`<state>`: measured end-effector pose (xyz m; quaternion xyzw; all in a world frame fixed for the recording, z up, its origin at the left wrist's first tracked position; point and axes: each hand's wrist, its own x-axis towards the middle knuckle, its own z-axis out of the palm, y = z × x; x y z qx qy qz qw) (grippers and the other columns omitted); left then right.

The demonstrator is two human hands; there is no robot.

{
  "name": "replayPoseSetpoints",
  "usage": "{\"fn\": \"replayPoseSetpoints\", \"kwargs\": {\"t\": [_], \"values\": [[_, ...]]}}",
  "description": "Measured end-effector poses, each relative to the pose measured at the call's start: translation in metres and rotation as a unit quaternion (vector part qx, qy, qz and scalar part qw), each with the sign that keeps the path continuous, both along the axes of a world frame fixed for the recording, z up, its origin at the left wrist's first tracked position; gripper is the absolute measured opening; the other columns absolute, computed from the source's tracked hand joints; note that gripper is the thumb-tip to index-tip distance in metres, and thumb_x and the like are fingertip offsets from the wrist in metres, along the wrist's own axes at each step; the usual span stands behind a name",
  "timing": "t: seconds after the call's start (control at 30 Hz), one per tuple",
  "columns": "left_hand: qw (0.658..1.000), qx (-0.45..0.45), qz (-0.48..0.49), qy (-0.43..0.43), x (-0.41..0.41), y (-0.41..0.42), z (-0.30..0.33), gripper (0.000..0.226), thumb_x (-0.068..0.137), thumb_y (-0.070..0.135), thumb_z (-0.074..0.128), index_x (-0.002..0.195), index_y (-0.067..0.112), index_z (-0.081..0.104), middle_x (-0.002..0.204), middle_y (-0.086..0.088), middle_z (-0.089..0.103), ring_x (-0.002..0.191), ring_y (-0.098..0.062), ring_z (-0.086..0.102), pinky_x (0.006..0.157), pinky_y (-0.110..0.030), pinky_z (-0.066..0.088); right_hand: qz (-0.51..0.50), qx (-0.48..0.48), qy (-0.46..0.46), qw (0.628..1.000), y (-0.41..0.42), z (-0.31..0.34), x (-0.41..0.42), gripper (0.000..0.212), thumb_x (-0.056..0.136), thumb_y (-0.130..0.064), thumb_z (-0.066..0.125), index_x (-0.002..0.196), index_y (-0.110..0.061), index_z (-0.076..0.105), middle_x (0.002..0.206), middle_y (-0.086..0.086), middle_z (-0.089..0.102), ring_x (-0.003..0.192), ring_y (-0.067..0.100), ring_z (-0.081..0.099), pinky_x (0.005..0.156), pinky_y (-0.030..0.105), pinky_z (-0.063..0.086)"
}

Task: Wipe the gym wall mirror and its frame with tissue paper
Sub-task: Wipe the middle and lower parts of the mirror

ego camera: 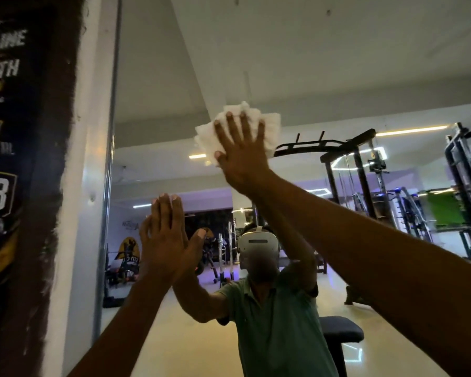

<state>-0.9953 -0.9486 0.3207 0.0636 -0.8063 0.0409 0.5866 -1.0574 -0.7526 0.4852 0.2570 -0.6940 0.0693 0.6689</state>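
Far left, at 9 o'clock: a dark wall banner (3, 159) with partial lettering, then a white wall strip and the mirror's metal frame (108, 186) running top to bottom. No contact with the frame; judged not yet wiped at this spot.

At 7 o'clock of centre: left hand (165, 240), fingers straight and together, palm flat against the mirror (158, 91). It holds nothing. Likely purpose: bracing the body while the other arm reaches high.

At 12 o'clock of centre: right hand (242, 151), fingers spread and extended, pressing a crumpled wad of white tissue paper (267, 123) flat onto the glass. The tissue shows past the fingertips and on both sides of the hand. A flat palm spreads pressure over the whole pad, which suits wiping.

To the right, 3 o'clock: reflected gym racks (365, 172) and a dark padded bench (340, 330) at 5 o'clock.

Containers: none visible; no tissue box or spray bottle in view.

Step in hand: wiping the upper glass.
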Motion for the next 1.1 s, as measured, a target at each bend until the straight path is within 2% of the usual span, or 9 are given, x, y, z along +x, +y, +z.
{"fn": "replayPoseSetpoints", "kwargs": {"t": [0.1,0.2,0.3,0.4,0.53,0.63,0.77,0.9,1.1], "values": [[1.000,-0.006,0.003,0.004,0.001,-0.004,0.002,0.104,0.089,0.085,0.000,0.166,0.015,0.003,0.173,-0.015,-0.001,0.160,-0.033,0.000,0.125,-0.057,0.014,-0.013,0.130,0.023,0.991,-0.052,-0.003,0.017,0.069,0.107,-0.051,0.017,0.168,-0.022,0.006,0.175,0.013,0.000,0.161,0.040,-0.006,0.123,0.068,0.001],[1.000,-0.022,0.010,0.007,0.001,-0.010,0.000,0.101,0.092,0.082,0.006,0.166,0.014,0.008,0.173,-0.015,0.004,0.159,-0.034,0.005,0.122,-0.058,0.019,-0.002,0.212,0.062,0.975,-0.019,-0.007,-0.002,0.066,0.108,-0.050,0.016,0.168,-0.024,0.009,0.176,0.009,0.004,0.162,0.035,-0.003,0.127,0.062,-0.005],[0.999,-0.033,0.023,-0.003,0.002,-0.019,-0.001,0.096,0.092,0.082,0.007,0.166,0.021,-0.002,0.173,-0.007,-0.010,0.160,-0.026,-0.007,0.125,-0.054,0.013,0.010,0.177,0.058,0.982,0.060,-0.011,-0.030,0.064,0.110,-0.050,0.025,0.168,-0.027,0.010,0.176,0.005,0.003,0.162,0.032,-0.003,0.128,0.057,-0.005],[0.998,-0.051,0.029,-0.016,0.006,-0.024,-0.002,0.094,0.093,0.079,0.009,0.166,0.021,-0.005,0.173,-0.007,-0.014,0.160,-0.026,-0.008,0.126,-0.050,0.004,0.003,0.105,0.004,0.994,0.131,-0.016,-0.052,0.068,0.107,-0.057,0.019,0.167,-0.034,-0.002,0.176,0.003,-0.005,0.162,0.030,-0.009,0.128,0.062,-0.002],[1.000,0.013,0.016,-0.016,0.015,-0.035,-0.036,0.099,0.090,0.080,0.010,0.163,0.016,-0.010,0.171,-0.010,-0.015,0.159,-0.028,-0.009,0.127,-0.048,-0.002,0.001,-0.009,-0.009,1.000,0.076,-0.020,-0.034,0.073,0.104,-0.056,0.020,0.168,-0.027,0.000,0.175,0.007,-0.009,0.161,0.036,-0.009,0.126,0.066,-0.005],[0.999,0.027,0.016,-0.009,0.020,-0.060,-0.064,0.099,0.092,0.079,0.011,0.164,0.015,-0.010,0.172,-0.010,-0.014,0.159,-0.028,-0.009,0.128,-0.050,0.004,0.019,0.045,0.037,0.998,-0.022,-0.023,-0.009,0.072,0.104,-0.051,0.025,0.168,-0.023,0.011,0.175,0.011,0.003,0.161,0.040,-0.003,0.124,0.068,-0.001],[1.000,-0.004,0.026,0.002,0.016,-0.074,-0.069,0.095,0.096,0.076,0.019,0.166,0.014,0.001,0.173,-0.010,-0.003,0.160,-0.028,0.000,0.127,-0.053,0.015,0.008,0.156,0.061,0.986,-0.102,-0.032,0.020,0.071,0.105,-0.053,0.024,0.168,-0.023,0.011,0.175,0.011,0.004,0.161,0.039,-0.004,0.124,0.066,0.000],[1.000,-0.007,0.011,0.009,0.018,-0.074,-0.069,0.094,0.096,0.077,0.018,0.166,0.016,0.004,0.174,-0.008,-0.002,0.161,-0.027,0.001,0.126,-0.056,0.016,0.015,0.256,0.084,0.963,-0.054,-0.047,0.004,0.067,0.108,-0.051,0.021,0.168,-0.024,0.009,0.176,0.010,0.003,0.162,0.034,-0.003,0.127,0.060,-0.004],[1.000,-0.016,0.005,0.005,0.023,-0.073,-0.069,0.095,0.095,0.080,0.013,0.166,0.018,-0.001,0.174,-0.005,-0.010,0.160,-0.025,-0.005,0.127,-0.051,0.007,0.016,0.239,0.052,0.969,0.042,-0.063,-0.026,0.068,0.109,-0.051,0.026,0.168,-0.029,0.002,0.176,0.005,-0.004,0.162,0.028,-0.011,0.128,0.058,-0.006]]}}
